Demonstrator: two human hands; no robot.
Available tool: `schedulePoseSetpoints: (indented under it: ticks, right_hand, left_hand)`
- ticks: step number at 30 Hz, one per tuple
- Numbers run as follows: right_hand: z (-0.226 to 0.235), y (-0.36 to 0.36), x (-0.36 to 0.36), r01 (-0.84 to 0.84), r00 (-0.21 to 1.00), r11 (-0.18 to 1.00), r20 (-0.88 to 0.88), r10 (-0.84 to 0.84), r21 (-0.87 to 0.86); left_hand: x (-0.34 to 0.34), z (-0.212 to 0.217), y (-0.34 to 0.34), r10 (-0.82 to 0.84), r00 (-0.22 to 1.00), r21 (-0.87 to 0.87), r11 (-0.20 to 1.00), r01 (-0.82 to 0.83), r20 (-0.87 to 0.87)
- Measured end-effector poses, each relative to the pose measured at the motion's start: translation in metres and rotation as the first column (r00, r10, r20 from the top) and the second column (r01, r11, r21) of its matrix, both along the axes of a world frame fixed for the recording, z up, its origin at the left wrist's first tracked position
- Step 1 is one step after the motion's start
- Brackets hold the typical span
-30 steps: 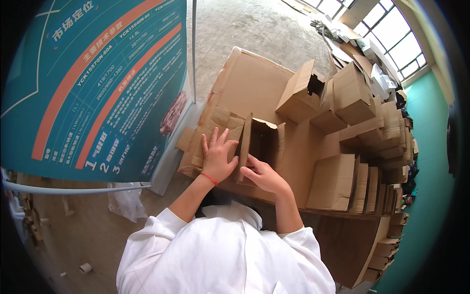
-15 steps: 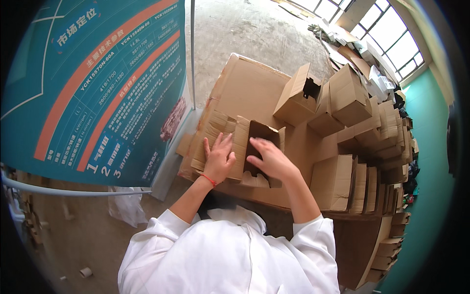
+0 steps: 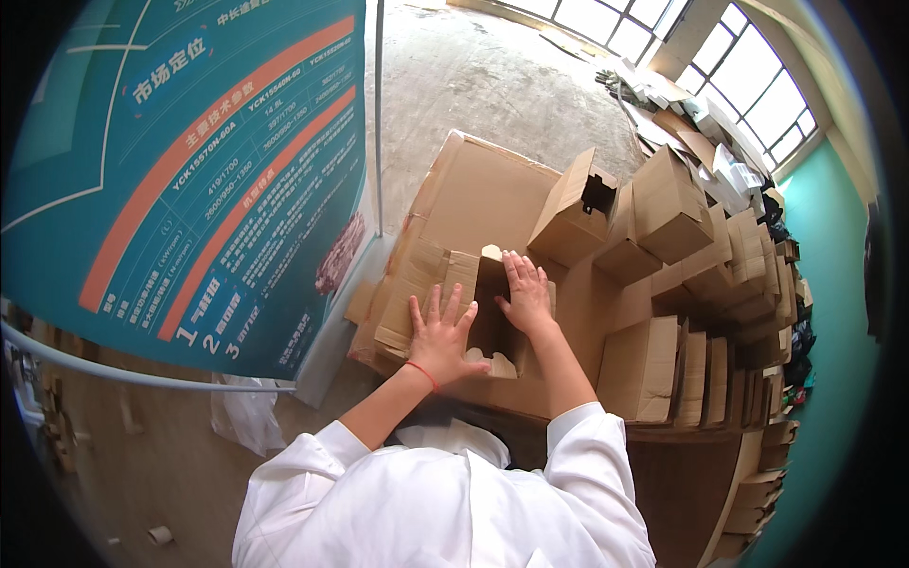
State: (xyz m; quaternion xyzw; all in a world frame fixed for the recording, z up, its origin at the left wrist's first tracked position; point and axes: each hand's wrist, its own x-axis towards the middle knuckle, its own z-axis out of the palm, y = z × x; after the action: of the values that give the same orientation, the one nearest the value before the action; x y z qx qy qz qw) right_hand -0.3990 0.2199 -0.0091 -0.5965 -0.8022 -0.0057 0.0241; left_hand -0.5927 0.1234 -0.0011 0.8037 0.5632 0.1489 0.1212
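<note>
A brown cardboard box [image 3: 490, 320] lies before me with its opening upward and its inside dark. My left hand [image 3: 442, 331], with a red string at the wrist, rests spread on the box's left flap; its thumb reaches the pale, notched near flap [image 3: 494, 365]. Along the right side of the opening lies my right hand [image 3: 528, 295], fingers stretched upward and thumb toward the opening. Neither hand is wrapped around anything. Parts of the box's right side are hidden under my right hand.
Under the box is a large cardboard surface [image 3: 492, 189]. To the right stand an open box [image 3: 573, 208], another carton [image 3: 670, 204] and rows of folded cartons [image 3: 644, 369]. A large teal printed board [image 3: 218, 189] blocks the left side. Scrap lies piled below the windows.
My left hand has shifted right and spread, its thumb now at the near flap. My right hand has turned upright and come down along the box's right side. The view has tilted slightly.
</note>
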Motion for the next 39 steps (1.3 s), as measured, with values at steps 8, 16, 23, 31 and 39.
schedulePoseSetpoints:
  ticks: [8,16,23,31,39]
  right_hand:
    - [-0.011,-0.004,0.017,0.021,0.930,0.972,-0.361,0.067,0.236]
    - [0.080,-0.145,0.169,0.601,0.796,0.599,-0.323,-0.512,0.529]
    - [0.077,-0.223,0.269,0.806,0.487,0.582,-0.437,-0.756,-0.110]
    - [0.090,-0.201,0.248,0.414,0.175,0.760,-0.776,-0.606,-0.501]
    - [-0.011,-0.179,0.304,0.494,-0.331,0.412,-0.603,-0.726,-0.766]
  left_hand:
    - [-0.006,0.019,0.001,-0.103,0.991,-0.154,0.984,0.089,-0.081]
    - [-0.005,-0.004,0.000,-0.057,0.998,-0.008,0.998,0.057,-0.002]
    - [-0.004,0.003,-0.002,-0.070,0.996,-0.036,0.997,0.068,-0.060]
    - [-0.003,-0.001,-0.001,-0.045,0.995,0.009,0.999,0.046,-0.092]
    - [-0.001,0.003,-0.002,-0.023,0.998,0.023,0.999,0.024,-0.057]
